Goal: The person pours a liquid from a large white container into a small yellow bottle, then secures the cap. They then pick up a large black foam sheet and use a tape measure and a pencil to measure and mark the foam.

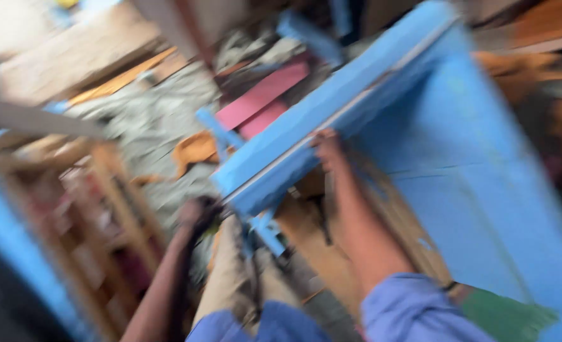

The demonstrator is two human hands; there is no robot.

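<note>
My blue sleeves (414, 304) nearest. Right hand (327, 147) clamped on blue wooden frame (357, 95), mid-scene, lifted and tilted. Left hand (195, 212) near frame's low end, grip too blurry to tell. Frame not yet set down.

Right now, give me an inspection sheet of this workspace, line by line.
Surface: grey rubble-strewn floor, blurred.
Job's things: large blue-painted wooden frame, tilted, with a blue panel on its right.
Clutter: pink boards, bare timber planks, a wooden rack at left.
Hands: right hand grips the frame's lower edge; left hand is low beside the frame's corner, and blur hides whether it holds anything.
Cables: nothing seen.
Surroundings: a cluttered workshop with stacked wood; the picture is heavily motion-blurred.
</note>
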